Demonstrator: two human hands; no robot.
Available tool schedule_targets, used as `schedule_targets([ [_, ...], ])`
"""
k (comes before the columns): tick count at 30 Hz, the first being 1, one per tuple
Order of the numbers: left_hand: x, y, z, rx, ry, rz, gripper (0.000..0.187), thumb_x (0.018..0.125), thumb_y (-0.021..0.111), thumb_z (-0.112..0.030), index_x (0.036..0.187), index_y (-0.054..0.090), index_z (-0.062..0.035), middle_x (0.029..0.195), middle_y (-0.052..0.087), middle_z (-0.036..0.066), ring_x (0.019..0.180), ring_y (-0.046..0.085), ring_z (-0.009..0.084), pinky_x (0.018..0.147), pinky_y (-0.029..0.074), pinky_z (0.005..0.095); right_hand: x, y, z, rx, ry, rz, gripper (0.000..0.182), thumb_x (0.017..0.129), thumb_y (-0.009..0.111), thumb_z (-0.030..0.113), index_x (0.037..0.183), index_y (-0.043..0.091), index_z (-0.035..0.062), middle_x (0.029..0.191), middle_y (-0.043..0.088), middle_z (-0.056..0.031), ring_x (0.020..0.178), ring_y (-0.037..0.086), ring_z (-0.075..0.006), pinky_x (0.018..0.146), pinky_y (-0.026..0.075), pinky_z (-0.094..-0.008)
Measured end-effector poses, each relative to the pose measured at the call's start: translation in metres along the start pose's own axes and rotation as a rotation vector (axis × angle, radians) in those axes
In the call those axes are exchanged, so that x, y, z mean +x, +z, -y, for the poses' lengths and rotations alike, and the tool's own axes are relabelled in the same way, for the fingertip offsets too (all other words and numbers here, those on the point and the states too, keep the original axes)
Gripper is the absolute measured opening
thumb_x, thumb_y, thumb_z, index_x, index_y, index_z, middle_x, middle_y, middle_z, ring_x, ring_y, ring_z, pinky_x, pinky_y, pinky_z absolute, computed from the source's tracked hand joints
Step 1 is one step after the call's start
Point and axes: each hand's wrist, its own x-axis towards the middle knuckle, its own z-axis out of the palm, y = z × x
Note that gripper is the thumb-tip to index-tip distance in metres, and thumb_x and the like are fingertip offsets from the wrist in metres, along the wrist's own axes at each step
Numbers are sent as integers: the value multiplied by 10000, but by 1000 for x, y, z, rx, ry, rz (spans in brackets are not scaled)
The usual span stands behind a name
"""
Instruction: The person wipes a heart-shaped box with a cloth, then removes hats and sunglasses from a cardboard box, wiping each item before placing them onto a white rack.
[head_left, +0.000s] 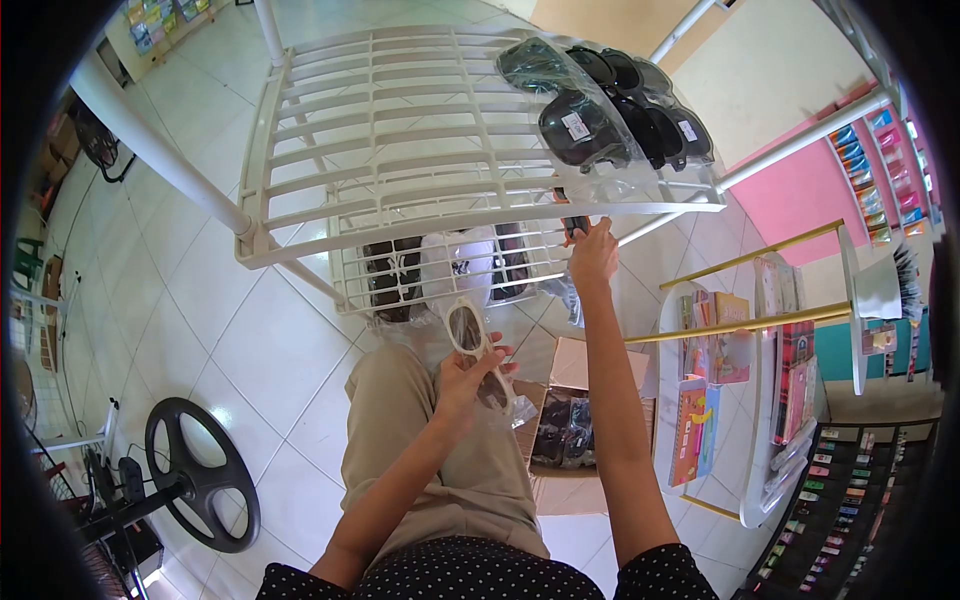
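My left hand (468,378) is closed on a pair of white-framed sunglasses (465,328) with dark lenses. Clear plastic clings to the lower end of the sunglasses, above my knees. Farther forward, my right hand (595,255) grips a small black and orange object (573,222) at the front edge of the white slatted shelf (440,228); its exact kind does not show. Packs of dark sunglasses (585,128) in clear plastic lie on the upper shelf, beyond my right hand. On the lower tier, more dark packs (392,275) sit beside a white bundle (458,268).
An open cardboard box (570,492) with dark plastic-wrapped items stands on the floor below my right arm. A rack of notebooks (692,425) stands to the right. A black spoked wheel (203,475) is at the lower left, on the tiled floor (270,390).
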Motion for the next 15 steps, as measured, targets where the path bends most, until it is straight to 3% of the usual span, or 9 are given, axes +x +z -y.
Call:
schedule_targets([
  [2, 0, 0, -1, -25, -4, 13, 337, 734, 614, -116, 1025, 492, 2, 869, 580, 96, 746, 592, 188, 629, 485, 286, -4, -6, 2, 1, -22, 2, 286, 773, 555, 153, 968, 407, 6, 819, 577, -146, 779, 578, -318, 630, 460, -412],
  [4, 1, 0, -1, -18, 15, 42, 355, 749, 599, -139, 1053, 470, -7, 865, 571, 94, 743, 586, 182, 626, 485, 284, -17, -18, 3, -11, -70, -137, 332, 763, 573, 174, 1016, 439, 6, 851, 580, -151, 773, 573, -317, 623, 454, -401],
  [6, 1, -1, -2, -14, 37, 66, 373, 764, 584, -162, 1080, 448, -16, 862, 562, 92, 740, 580, 176, 624, 484, 282, -34, -41, -4, 190, -68, -113, 348, 762, 573, 208, 1030, 473, 8, 853, 580, -151, 743, 579, -275, 616, 445, -388],
  [8, 0, -1, -3, -129, 40, 199, 384, 828, 482, -251, 1140, 383, -49, 885, 538, 93, 741, 562, 162, 620, 483, 276, -53, -59, -19, 499, -122, -125, 294, 743, 569, 181, 973, 500, 11, 795, 568, -112, 734, 567, -211, 608, 442, -341],
  [10, 1, -5, 0, -176, 9, 251, 360, 849, 414, -283, 1119, 391, -47, 897, 533, 96, 757, 556, 156, 652, 476, 284, -76, -91, -31, 1475, 235, 293, 277, 697, 550, 81, 963, 498, 20, 817, 531, -70, 764, 539, -148, 646, 438, -266],
  [13, -3, 4, 3, -148, 36, 273, 357, 879, 322, -307, 1133, 372, -60, 913, 526, 95, 760, 545, 144, 664, 467, 275, -119, -118, -16, 1624, 174, 441, 322, 632, 538, -8, 949, 497, 28, 879, 500, -58, 803, 521, -127, 713, 414, -211],
  [15, -5, 12, 10, -72, 98, 236, 360, 888, 298, -298, 1167, 346, -75, 917, 524, 91, 746, 541, 138, 646, 466, 259, -153, -116, 8, 1386, 19, 317, 362, 620, 523, -55, 970, 485, 28, 921, 488, -62, 803, 521, -133, 756, 418, -226],
])
